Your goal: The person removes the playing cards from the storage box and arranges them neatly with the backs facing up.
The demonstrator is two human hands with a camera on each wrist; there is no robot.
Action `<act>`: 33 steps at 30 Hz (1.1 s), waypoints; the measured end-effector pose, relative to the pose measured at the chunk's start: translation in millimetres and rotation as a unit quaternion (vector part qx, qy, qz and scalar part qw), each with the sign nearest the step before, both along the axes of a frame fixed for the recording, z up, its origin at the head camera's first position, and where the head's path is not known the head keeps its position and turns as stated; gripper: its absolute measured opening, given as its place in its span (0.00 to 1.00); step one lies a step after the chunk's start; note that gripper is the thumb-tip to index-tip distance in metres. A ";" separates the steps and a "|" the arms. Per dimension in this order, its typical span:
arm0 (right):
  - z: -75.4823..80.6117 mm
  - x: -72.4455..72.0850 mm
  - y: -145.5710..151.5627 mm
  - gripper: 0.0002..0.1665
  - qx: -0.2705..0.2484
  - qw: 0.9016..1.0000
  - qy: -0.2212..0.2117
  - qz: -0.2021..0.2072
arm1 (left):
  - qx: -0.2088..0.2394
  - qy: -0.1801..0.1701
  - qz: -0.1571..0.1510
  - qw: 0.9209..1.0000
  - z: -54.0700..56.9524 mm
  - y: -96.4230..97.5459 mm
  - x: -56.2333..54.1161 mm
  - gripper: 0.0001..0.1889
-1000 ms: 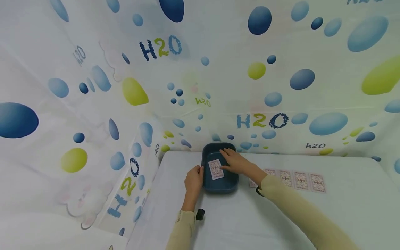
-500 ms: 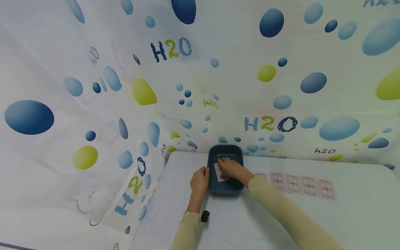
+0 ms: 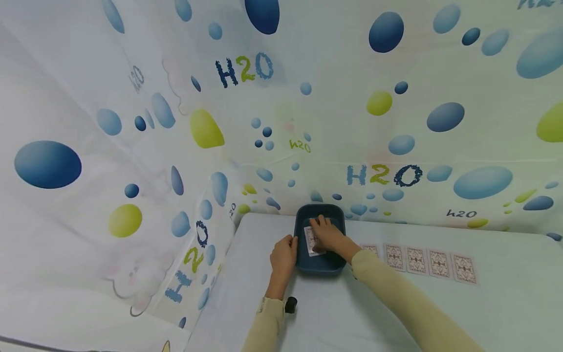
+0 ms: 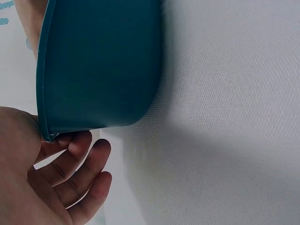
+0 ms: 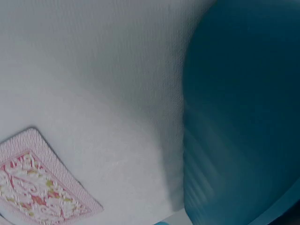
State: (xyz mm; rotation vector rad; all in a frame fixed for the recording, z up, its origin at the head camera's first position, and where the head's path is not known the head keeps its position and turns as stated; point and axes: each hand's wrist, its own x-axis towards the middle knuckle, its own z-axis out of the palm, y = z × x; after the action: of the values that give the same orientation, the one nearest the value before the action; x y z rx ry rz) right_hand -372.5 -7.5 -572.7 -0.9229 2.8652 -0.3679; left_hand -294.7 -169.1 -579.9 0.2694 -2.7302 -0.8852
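A dark blue, deep rectangular plastic tub (image 3: 321, 272) stands on the white-covered table. My left hand (image 3: 283, 254) holds its left rim; in the left wrist view the thumb side of this hand (image 4: 18, 159) meets the rim and the fingers curl below it, outside the wall. Inside the tub lies a red-and-white patterned playing card (image 3: 310, 238), back up. Over this card reaches my right hand (image 3: 332, 239), its fingers near the upper edge and its thumb near the lower right. Whether it grips the card cannot be seen. The right wrist view shows only the tub's outer wall (image 5: 243, 112).
Right of the tub, several more playing cards (image 3: 416, 260) lie back up in a row; the nearest (image 3: 370, 248) is partly behind my right forearm. One card (image 5: 42, 183) shows beside the tub in the right wrist view. A printed sheet (image 3: 308, 107) hangs behind the table.
My right hand has moved from beside the card to over it, inside the tub. The left hand keeps its hold on the rim. The head view has shifted slightly.
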 end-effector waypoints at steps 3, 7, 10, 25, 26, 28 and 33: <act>2.4 2.9 1.4 0.41 -0.044 0.999 -0.017 0.000 | -0.003 0.008 -0.001 1.000 1.1 0.8 1.3 0.17; 7.6 5.1 1.9 0.33 -0.096 0.994 -0.061 -0.005 | -0.002 0.018 -0.001 1.000 3.9 1.1 1.8 0.17; 11.6 6.7 3.3 0.29 -0.129 0.987 -0.093 -0.018 | 0.007 0.017 0.001 1.000 5.6 1.4 2.3 0.18; 19.4 21.5 54.3 0.30 -0.328 0.918 -0.222 -0.006 | 0.008 0.006 0.013 1.000 -10.7 0.4 8.1 0.17; 21.2 22.8 60.1 0.30 -0.341 0.909 -0.239 -0.005 | 0.007 0.009 0.013 1.000 -11.2 0.3 7.3 0.17; 24.8 24.2 71.2 0.31 -0.358 0.896 -0.260 -0.011 | 0.008 0.015 0.010 1.000 -10.2 0.4 5.3 0.18; 31.6 25.2 98.1 0.33 -0.368 0.886 -0.280 -0.031 | 0.009 0.020 0.007 1.000 -3.6 1.3 2.5 0.18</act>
State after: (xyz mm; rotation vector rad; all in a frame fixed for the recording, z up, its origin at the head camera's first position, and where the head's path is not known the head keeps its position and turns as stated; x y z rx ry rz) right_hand -347.4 90.6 -541.1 -0.6331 2.1993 -1.5146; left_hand -292.2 -167.8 -583.5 0.2722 -2.6820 -0.9006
